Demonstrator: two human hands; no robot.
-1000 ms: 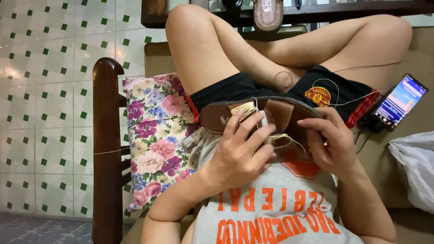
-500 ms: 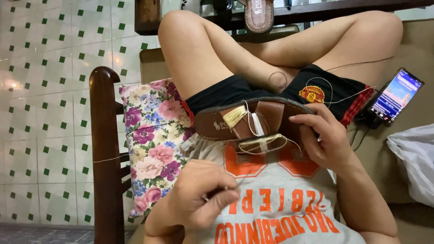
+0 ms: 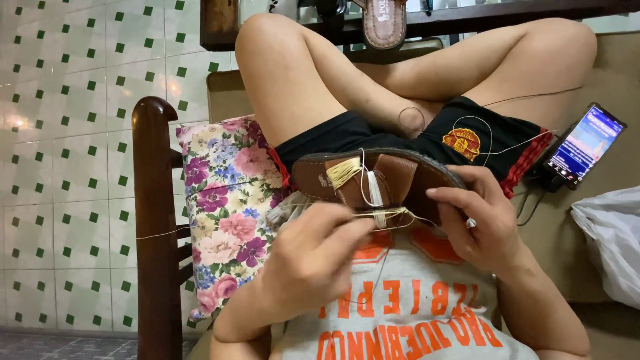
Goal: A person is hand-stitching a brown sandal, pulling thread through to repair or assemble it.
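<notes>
a white wall of square tiles with small green squares (image 3: 73, 133) fills the left of the frame, and a dark wooden chair post (image 3: 155, 220) stands upright in front of it, lower left. just right of the post a floral cushion in pink, purple and cream (image 3: 223, 207) leans against the seat. the person's bare crossed legs and black shorts (image 3: 373, 130) span the upper middle, above a grey shirt with orange lettering (image 3: 407, 300) at the bottom. a white plastic bag (image 3: 610, 240) lies at the right edge, and a lit phone (image 3: 585, 145) rests tilted above it. the brown leather sandal (image 3: 377, 179) lies at the centre of the frame on the lap, sole edge up. the right hand (image 3: 483, 223) is curled around its right end, gripping it. the left hand (image 3: 313, 257), just below the sandal, is pinched closed on a pale thread (image 3: 383, 213) running to the strap.
</notes>
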